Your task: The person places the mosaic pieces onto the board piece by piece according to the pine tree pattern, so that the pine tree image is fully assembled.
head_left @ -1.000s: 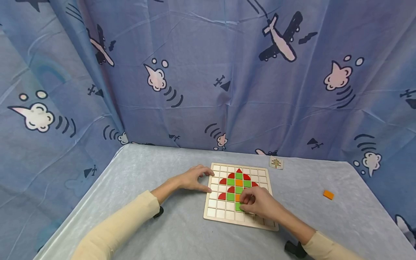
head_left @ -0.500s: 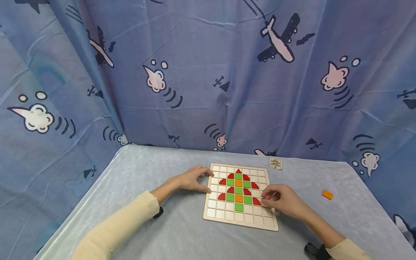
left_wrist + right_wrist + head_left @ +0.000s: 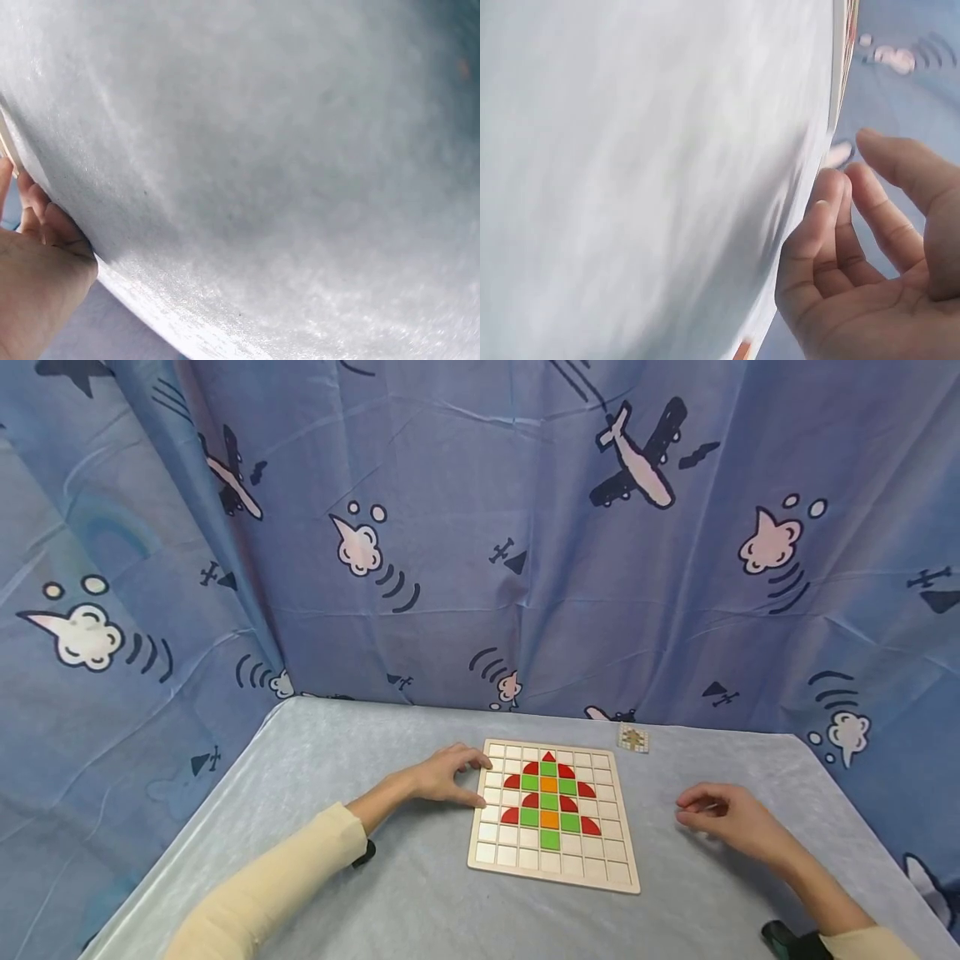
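A square wooden grid board (image 3: pixel 513 856) lies flat on the table. Green squares (image 3: pixel 550 840), orange squares (image 3: pixel 549 785), red quarter-rounds (image 3: pixel 591 827) and a red triangle (image 3: pixel 549 757) form a tree shape on it. At the board's left edge my left hand (image 3: pixel 442 777) rests with thumb and fingertips spread apart, touching the rim. My right hand (image 3: pixel 738 822) hovers over the table right of the board, fingers loosely bent and holding nothing. The right wrist view shows an orange piece (image 3: pixel 742 349) on the cloth; in the head view the hand covers its spot.
A small pattern card (image 3: pixel 633 738) lies behind the board's far right corner. Pale cloth covers the table (image 3: pixel 375 910). A blue printed curtain (image 3: pixel 450 527) hangs along the back and sides.
My right hand has moved right, off the board and over the orange piece's place. The red quarter-round on the board's lower right has come into view. My left hand has stayed.
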`<state>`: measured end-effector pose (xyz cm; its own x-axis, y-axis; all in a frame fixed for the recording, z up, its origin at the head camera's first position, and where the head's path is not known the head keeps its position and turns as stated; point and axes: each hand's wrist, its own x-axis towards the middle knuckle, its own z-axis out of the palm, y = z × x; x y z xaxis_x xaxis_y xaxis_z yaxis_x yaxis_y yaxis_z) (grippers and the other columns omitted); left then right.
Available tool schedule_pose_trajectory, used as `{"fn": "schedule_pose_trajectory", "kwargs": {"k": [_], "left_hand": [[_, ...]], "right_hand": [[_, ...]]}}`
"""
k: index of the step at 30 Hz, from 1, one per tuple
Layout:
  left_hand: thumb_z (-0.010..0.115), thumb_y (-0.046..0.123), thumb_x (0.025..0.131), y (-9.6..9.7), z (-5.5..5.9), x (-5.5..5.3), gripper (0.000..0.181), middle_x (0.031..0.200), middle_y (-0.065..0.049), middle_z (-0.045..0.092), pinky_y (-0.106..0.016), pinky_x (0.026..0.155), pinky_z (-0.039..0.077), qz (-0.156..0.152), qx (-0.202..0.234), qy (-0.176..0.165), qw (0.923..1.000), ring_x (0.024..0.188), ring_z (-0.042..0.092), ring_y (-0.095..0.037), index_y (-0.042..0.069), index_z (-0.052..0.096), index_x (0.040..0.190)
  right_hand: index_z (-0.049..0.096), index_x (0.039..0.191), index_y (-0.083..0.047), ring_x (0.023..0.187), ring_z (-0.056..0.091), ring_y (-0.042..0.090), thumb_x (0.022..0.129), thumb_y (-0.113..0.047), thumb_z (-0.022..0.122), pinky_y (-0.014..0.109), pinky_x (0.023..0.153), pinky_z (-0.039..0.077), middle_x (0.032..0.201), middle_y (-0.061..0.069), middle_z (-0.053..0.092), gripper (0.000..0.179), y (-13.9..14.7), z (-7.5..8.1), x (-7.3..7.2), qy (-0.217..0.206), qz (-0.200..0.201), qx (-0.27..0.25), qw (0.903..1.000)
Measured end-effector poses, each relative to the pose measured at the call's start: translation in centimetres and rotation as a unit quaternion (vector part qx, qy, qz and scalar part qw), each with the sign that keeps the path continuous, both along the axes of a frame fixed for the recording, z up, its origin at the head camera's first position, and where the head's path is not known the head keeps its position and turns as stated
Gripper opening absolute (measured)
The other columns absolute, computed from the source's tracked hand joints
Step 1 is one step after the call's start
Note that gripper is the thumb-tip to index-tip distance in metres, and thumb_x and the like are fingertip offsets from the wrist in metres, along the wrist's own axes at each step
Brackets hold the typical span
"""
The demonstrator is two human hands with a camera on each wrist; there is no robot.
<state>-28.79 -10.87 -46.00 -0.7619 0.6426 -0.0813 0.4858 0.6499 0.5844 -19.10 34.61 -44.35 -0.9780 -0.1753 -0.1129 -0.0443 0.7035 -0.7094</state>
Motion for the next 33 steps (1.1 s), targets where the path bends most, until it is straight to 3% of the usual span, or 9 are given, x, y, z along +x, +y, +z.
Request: {"fn": "schedule_pose_trajectory", "kwargs": {"k": [9,16,21,26,33], "left_hand": [[0.081,0.041,0.080,-0.1,0.0,0.1,0.060,0.128,-0.004,0.054,-0.040,0.102,0.045,0.001,0.003,-0.005,1.0000,0.114,0.053,-0.020,0.023,0.056,0.131],[0.082,0.040,0.080,0.0,0.0,0.0,0.059,0.128,-0.004,0.054,-0.039,0.101,0.046,0.004,0.000,-0.004,1.0000,0.113,0.053,-0.020,0.024,0.056,0.131],[0.081,0.041,0.080,0.0,0.1,0.1,0.059,0.128,-0.003,0.054,-0.039,0.102,0.046,0.002,-0.003,-0.002,1.0000,0.114,0.053,-0.020,0.025,0.055,0.131],[0.081,0.040,0.081,-0.1,0.2,0.1,0.059,0.128,-0.004,0.054,-0.039,0.103,0.046,0.000,-0.001,-0.005,1.0000,0.116,0.053,-0.020,0.023,0.056,0.131],[0.081,0.041,0.081,0.0,0.1,0.0,0.059,0.128,-0.004,0.054,-0.040,0.102,0.046,-0.001,-0.002,-0.003,1.0000,0.115,0.053,-0.020,0.023,0.055,0.131]], "right_hand": [[0.059,0.129,-0.001,0.084,0.061,-0.004,0.093,-0.038,0.068,0.026,0.065,0.053,0.116,0.013,0.069,0.053,5.3,-0.5,-0.2,-0.008,-0.036,0.036,0.9987],[0.058,0.129,0.003,0.081,0.057,-0.011,0.090,-0.043,0.071,0.023,0.066,0.053,0.111,0.005,0.070,0.061,8.6,-0.8,-0.4,-0.001,-0.073,0.057,0.9957],[0.058,0.129,0.007,0.079,0.051,-0.017,0.088,-0.040,0.074,0.018,0.067,0.052,0.116,0.013,0.068,0.065,10.1,-1.0,-0.5,0.014,-0.076,0.073,0.9943],[0.056,0.129,0.008,0.079,0.048,-0.016,0.087,-0.040,0.075,0.017,0.066,0.050,0.121,0.027,0.065,0.067,10.8,-1.0,-1.0,0.016,-0.068,0.091,0.9934],[0.057,0.129,0.007,0.084,0.050,-0.006,0.084,-0.044,0.076,0.016,0.066,0.048,0.124,0.029,0.060,0.071,10.9,-0.7,-1.8,-0.003,-0.059,0.111,0.9920]]}}
